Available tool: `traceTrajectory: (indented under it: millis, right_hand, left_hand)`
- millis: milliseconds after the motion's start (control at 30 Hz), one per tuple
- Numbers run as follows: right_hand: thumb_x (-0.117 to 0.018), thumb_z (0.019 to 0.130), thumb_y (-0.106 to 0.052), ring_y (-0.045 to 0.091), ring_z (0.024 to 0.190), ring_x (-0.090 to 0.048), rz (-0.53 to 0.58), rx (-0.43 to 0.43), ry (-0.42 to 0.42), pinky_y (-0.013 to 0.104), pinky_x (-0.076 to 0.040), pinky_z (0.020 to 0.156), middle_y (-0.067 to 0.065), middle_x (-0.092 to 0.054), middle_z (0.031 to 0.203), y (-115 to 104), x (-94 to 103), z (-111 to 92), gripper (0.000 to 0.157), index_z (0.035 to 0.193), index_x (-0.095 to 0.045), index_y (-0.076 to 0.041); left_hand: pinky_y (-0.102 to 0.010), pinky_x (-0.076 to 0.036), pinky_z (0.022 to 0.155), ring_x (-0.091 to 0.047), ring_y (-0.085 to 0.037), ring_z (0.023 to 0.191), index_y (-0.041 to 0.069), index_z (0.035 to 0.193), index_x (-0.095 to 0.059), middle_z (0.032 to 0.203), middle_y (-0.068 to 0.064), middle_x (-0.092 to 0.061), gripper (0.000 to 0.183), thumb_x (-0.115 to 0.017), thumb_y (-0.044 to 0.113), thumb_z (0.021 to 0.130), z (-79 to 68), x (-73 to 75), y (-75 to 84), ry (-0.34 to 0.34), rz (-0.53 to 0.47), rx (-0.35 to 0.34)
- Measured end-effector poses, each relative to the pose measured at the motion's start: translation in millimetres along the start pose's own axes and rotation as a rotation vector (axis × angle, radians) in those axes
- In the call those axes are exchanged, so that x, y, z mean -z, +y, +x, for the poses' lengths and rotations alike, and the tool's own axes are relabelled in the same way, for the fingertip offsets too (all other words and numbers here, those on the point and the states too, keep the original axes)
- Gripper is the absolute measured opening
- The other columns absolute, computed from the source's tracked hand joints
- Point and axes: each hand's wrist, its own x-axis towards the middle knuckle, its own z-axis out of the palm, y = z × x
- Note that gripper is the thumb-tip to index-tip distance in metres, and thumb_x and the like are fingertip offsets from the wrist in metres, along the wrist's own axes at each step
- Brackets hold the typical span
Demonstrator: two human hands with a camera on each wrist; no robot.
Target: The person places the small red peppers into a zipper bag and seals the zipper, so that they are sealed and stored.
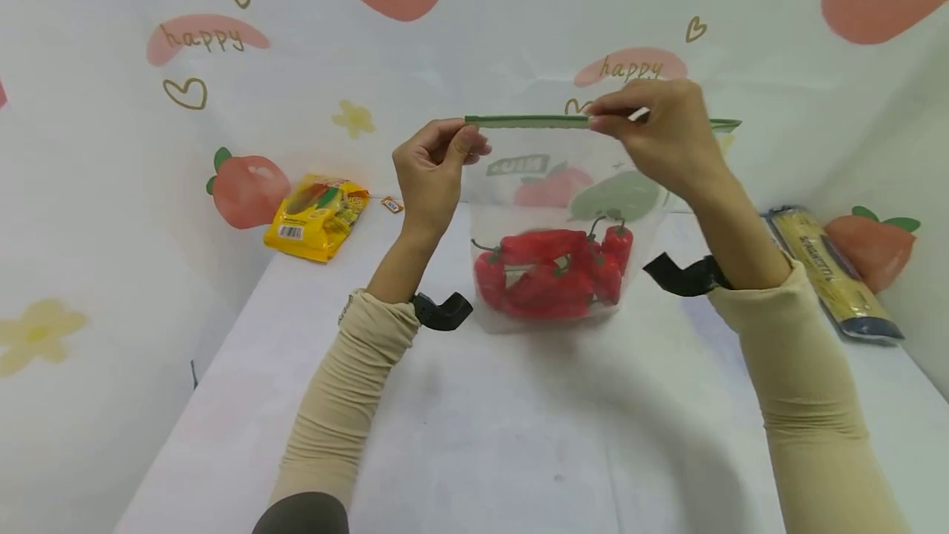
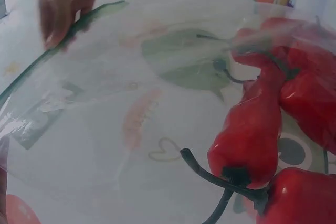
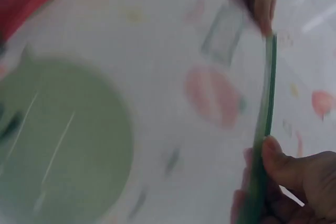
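A clear zip bag [image 1: 519, 188] with a green zip strip along its top hangs above the table, held up by both hands. Inside its lower part lie several red peppers [image 1: 549, 278] with dark green stems, also close in the left wrist view as red peppers [image 2: 249, 124]. My left hand [image 1: 437, 167] pinches the top left corner at the end of the strip. Farther right along the green zip strip [image 3: 265, 108], my right hand [image 1: 660, 130] pinches it between thumb and fingers. The strip's right end sticks out past the right hand.
At the back left of the white table [image 1: 474, 435] lies a yellow snack packet [image 1: 317, 217], with a small orange-edged card [image 1: 391, 205] beside it. A pack of spaghetti [image 1: 834, 274] lies along the right side. A patterned white backdrop rises behind the table.
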Motion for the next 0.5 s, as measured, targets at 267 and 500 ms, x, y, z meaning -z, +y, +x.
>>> traceTrajectory:
  millis: [267,500]
  right_hand:
    - [-0.067,0.081,-0.005,-0.015,0.063,-0.051,-0.088,-0.184,0.161,0.000,-0.039,0.061,-0.037,-0.051,0.068,53,58.9,-27,0.014,0.090,-0.071,0.005]
    - [-0.070,0.079,-0.005,0.007,0.090,-0.054,-0.231,-0.052,0.061,0.009,-0.033,0.079,0.001,-0.068,0.093,37,44.9,-24,0.024,0.103,-0.068,0.000]
  left_hand:
    - [-0.028,-0.056,0.066,-0.067,-0.010,0.066,-0.008,0.088,-0.065,0.073,-0.001,-0.069,0.015,-0.064,0.006,0.083,1.8,7.9,-1.8,0.084,-0.001,-0.004]
    - [-0.027,-0.056,0.065,-0.067,-0.010,0.066,-0.009,0.087,-0.065,0.072,0.006,-0.069,0.013,-0.063,0.004,0.084,1.6,11.5,0.1,0.054,-0.038,-0.002]
